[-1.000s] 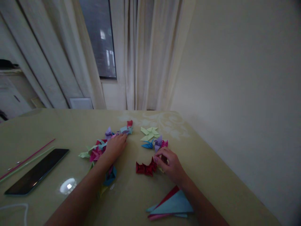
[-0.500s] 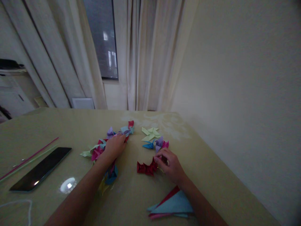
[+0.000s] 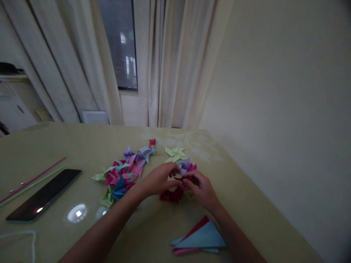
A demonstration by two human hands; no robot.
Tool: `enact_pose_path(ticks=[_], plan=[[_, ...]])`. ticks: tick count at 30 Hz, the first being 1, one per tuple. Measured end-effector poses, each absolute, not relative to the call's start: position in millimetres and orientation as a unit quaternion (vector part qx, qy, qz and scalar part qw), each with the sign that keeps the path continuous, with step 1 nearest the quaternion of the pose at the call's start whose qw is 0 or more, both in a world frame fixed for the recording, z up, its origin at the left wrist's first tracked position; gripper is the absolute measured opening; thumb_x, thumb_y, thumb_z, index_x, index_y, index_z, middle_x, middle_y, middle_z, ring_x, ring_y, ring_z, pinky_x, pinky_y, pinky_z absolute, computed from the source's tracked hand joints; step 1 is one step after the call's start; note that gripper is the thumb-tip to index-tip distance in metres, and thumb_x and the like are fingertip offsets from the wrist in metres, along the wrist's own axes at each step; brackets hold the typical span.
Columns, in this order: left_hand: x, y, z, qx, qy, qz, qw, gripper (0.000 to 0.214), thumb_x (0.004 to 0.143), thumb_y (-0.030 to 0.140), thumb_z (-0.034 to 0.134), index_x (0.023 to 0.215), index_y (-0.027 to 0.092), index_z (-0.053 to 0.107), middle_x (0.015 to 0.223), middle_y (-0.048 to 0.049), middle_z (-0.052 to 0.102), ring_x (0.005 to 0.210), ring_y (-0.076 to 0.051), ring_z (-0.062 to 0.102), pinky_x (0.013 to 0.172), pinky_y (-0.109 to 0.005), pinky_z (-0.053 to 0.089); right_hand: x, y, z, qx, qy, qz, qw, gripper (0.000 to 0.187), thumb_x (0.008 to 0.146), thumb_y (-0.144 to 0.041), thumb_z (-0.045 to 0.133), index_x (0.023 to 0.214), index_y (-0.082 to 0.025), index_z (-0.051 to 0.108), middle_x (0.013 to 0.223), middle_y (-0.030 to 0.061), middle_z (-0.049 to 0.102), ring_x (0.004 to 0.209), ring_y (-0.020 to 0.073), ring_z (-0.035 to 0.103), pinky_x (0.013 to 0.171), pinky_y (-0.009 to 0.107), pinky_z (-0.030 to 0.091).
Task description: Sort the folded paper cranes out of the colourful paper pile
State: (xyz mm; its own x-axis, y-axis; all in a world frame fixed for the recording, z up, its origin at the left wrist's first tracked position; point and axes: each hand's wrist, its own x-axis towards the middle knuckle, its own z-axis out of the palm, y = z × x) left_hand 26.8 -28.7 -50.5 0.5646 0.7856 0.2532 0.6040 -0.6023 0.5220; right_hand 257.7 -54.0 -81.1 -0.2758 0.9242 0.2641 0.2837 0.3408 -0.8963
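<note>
Room: cabinet [image 3: 13,102] far left with a black item [image 3: 9,68] on top, pale curtains [image 3: 76,54] around 1 dark window [image 3: 117,44], plain wall [image 3: 274,91] on the right.
Table: tan-green top [image 3: 82,142], glossy, lamp glare front left, white floral print at the far right corner.
Cable: 1, white [image 3: 33,241], front left.
Sticks: 2, side by side; pink stick [image 3: 41,174], green stick [image 3: 41,182].
Tablet: 1 [image 3: 45,195], dark screen, set at an angle just right of the sticks.
Paper heap: 1 [image 3: 135,168], folded bits in green, pink, blue, purple, red; overlapping, can't get a count.
Left hand: 1 [image 3: 159,179], fingers curled, thumb tip up at the small red piece; can't tell from here if it grips.
Dark red paper: folded [image 3: 170,196], below the hands, partly covered, count unclear.
Pinwheel: 1, pale green [image 3: 175,155], flat, beyond the hands.
Small red piece: 1 [image 3: 179,179], between the hands.
Purple piece: 1 [image 3: 186,166], pink piece [image 3: 193,167] against its right side.
Right hand: 1 [image 3: 201,186], pinching the small red piece, thumb and fingertips.
Folded sheets: 1 stack [image 3: 204,237], blue on top, red and pink edges showing, beside the right forearm.
</note>
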Motion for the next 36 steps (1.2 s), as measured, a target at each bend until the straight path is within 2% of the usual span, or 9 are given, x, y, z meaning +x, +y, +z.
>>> enact_pose_path(ticks=[4, 6, 8, 11, 16, 19, 23, 28, 36], plan=[[-26.9, 0.7, -70.2, 0.765, 0.610, 0.206, -0.011, 0.039, 0.100, 0.029, 0.056, 0.136, 0.014, 0.060, 0.149, -0.0213, 0.053, 0.134, -0.035, 0.053, 0.112, -0.048, 0.043, 259.8, -52.8, -80.3, -0.465, -0.703, 0.339, 0.418, 0.023, 0.096, -0.044, 0.066, 0.101, -0.023, 0.073, 0.090, 0.0050, 0.074, 0.080, 0.0218, 0.071, 0.068, 0.031, 0.054], [-54.2, 12.0, -78.9, 0.735, 0.661, 0.144, -0.043, 0.051, 0.100, 0.025, 0.053, 0.151, 0.022, 0.050, 0.162, -0.0177, 0.043, 0.138, -0.037, 0.049, 0.113, -0.052, 0.042, 258.8, -53.5, -80.5, -0.471, -0.714, 0.320, 0.407, 0.020, 0.097, -0.041, 0.064, 0.104, -0.023, 0.072, 0.095, 0.0053, 0.075, 0.081, 0.0213, 0.070, 0.067, 0.029, 0.052], [-72.7, 19.2, -84.4, 0.739, 0.666, 0.096, -0.030, 0.050, 0.102, 0.026, 0.047, 0.153, 0.027, 0.050, 0.158, -0.0128, 0.051, 0.134, -0.037, 0.053, 0.110, -0.052, 0.044, 257.1, -54.9, -80.6, -0.465, -0.733, 0.305, 0.391, 0.017, 0.098, -0.037, 0.064, 0.105, -0.023, 0.071, 0.096, 0.0048, 0.074, 0.079, 0.0197, 0.069, 0.069, 0.029, 0.052], [-81.9, 23.6, -86.1, 0.759, 0.646, 0.081, -0.010, 0.043, 0.103, 0.024, 0.044, 0.144, 0.022, 0.058, 0.138, -0.0131, 0.066, 0.127, -0.034, 0.060, 0.109, -0.048, 0.045, 255.7, -56.7, -80.9, -0.453, -0.760, 0.280, 0.373, 0.012, 0.097, -0.034, 0.066, 0.101, -0.022, 0.069, 0.089, 0.0029, 0.071, 0.075, 0.0176, 0.065, 0.072, 0.028, 0.049], [-77.2, 24.3, -74.8, 0.760, 0.640, 0.110, -0.003, 0.039, 0.097, 0.016, 0.046, 0.133, 0.017, 0.062, 0.126, -0.0151, 0.072, 0.120, -0.029, 0.067, 0.104, -0.039, 0.050, 256.6, -57.5, -80.9, -0.437, -0.776, 0.269, 0.366, 0.018, 0.098, -0.039, 0.068, 0.097, -0.021, 0.070, 0.085, 0.0023, 0.069, 0.075, 0.0175, 0.061, 0.070, 0.029, 0.046], [-69.4, 20.5, -56.4, 0.763, 0.608, 0.211, 0.051, 0.030, 0.095, 0.024, 0.054, 0.122, 0.018, 0.066, 0.118, -0.0131, 0.075, 0.108, -0.028, 0.071, 0.097, -0.040, 0.054, 256.8, -57.0, -78.5, -0.407, -0.789, 0.275, 0.369, 0.022, 0.099, -0.043, 0.069, 0.098, -0.021, 0.073, 0.095, 0.0053, 0.070, 0.085, 0.0199, 0.064, 0.075, 0.030, 0.049], [-35.5, 0.3, -27.6, 0.758, 0.468, 0.385, 0.240, 0.027, 0.094, 0.042, 0.062, 0.107, 0.019, 0.070, 0.098, -0.0067, 0.078, 0.086, -0.022, 0.072, 0.079, -0.033, 0.056, 257.5, -57.0, -74.9, -0.406, -0.767, 0.265, 0.421, 0.025, 0.099, -0.046, 0.068, 0.105, -0.022, 0.074, 0.104, 0.0075, 0.068, 0.086, 0.0198, 0.064, 0.072, 0.031, 0.049], [26.2, -37.2, -19.3, 0.764, 0.385, 0.376, 0.355, 0.017, 0.094, 0.036, 0.067, 0.096, 0.020, 0.073, 0.082, -0.0010, 0.074, 0.073, -0.016, 0.066, 0.065, -0.025, 0.047, 257.9, -59.1, -77.8, -0.394, -0.720, 0.300, 0.487, 0.041, 0.093, -0.042, 0.077, 0.128, -0.025, 0.066, 0.101, 0.0043, 0.070, 0.080, 0.0187, 0.065, 0.072, 0.031, 0.053], [52.3, -48.6, -34.3, 0.720, 0.340, 0.412, 0.442, 0.020, 0.099, 0.038, 0.060, 0.104, 0.019, 0.064, 0.095, -0.0026, 0.070, 0.079, -0.015, 0.064, 0.070, -0.025, 0.050, 257.7, -56.7, -79.2, -0.389, -0.658, 0.348, 0.542, 0.021, 0.094, -0.039, 0.074, 0.107, -0.023, 0.070, 0.093, 0.0043, 0.073, 0.077, 0.0187, 0.069, 0.069, 0.030, 0.057]])
